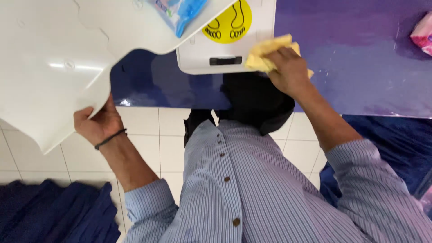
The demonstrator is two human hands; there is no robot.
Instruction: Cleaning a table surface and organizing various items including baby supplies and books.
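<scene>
1. Up at the top middle we see a white box (211, 54) lying on the blue table (360, 67), with a yellow round sticker (227, 22) and a dark slot (225, 60) on its face; its near edge faces us, and its long axis seems to run away from us, though the far end is cut off.
2. Our right hand (288, 69) is closed around a crumpled yellow cloth (265, 54), pressing it against the box's near right corner.
3. Our left hand (96, 121), with a dark band at the wrist, grips the edge of a big white panel (54, 67), thumb on top, holding it tilted above the floor.
4. A blue packet (182, 11) lies on that panel's far end.
5. A pink packet (423, 33) sits at the table's right edge.
6. White floor tiles (148, 144) show below.
</scene>
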